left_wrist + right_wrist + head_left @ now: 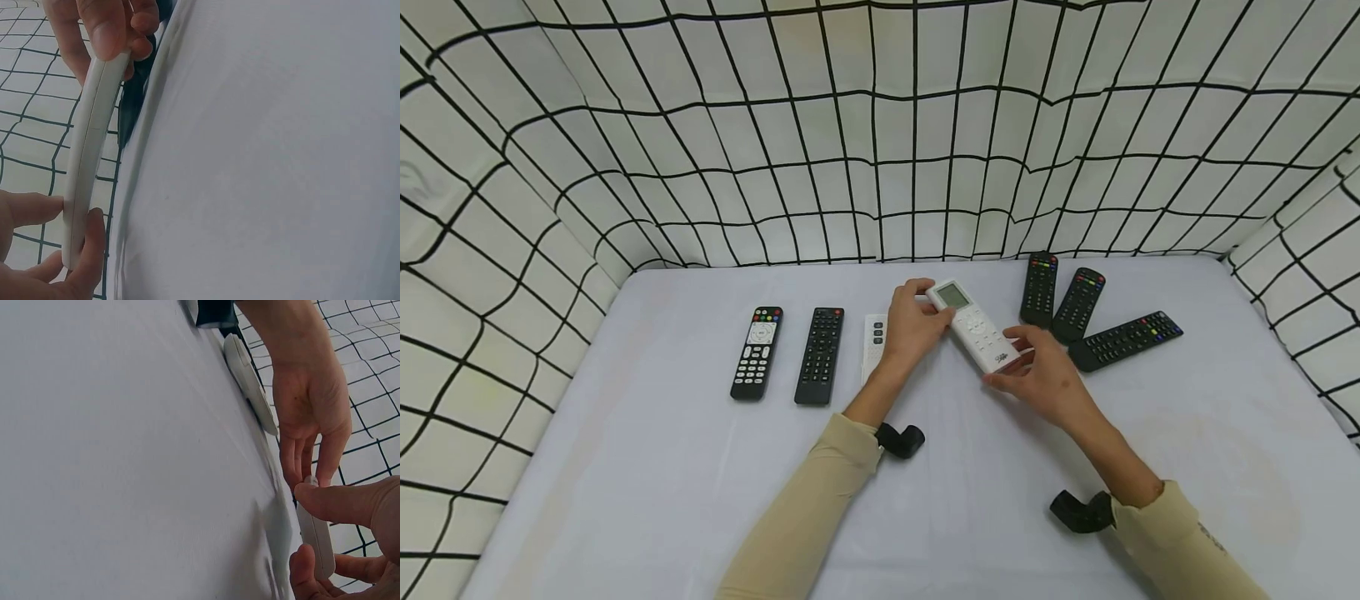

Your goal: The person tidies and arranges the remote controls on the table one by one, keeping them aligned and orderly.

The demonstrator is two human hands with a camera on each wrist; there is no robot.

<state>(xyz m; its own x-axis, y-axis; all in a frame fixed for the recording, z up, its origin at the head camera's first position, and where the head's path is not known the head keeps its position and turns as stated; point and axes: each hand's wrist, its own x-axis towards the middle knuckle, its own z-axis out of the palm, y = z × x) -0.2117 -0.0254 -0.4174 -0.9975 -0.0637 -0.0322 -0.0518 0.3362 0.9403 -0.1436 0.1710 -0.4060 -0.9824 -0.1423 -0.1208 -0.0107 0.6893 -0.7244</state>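
Tan sleeves (1183, 533) lead to a white remote (976, 327) raised off the cloth (962, 500): the left hand (917, 325) pinches its screen end, the right hand (1041, 375) its other end. Left of the grip lie a second white remote (875, 333) and two black remotes (819, 357); right of it, three dark remotes (1078, 305).

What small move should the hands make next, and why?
Perhaps turn the white plastic remote with a grey screen parallel to the dark-buttoned black plastic remote at left: left hand and right hand hold it slanted, while that one points nearly straight ahead.
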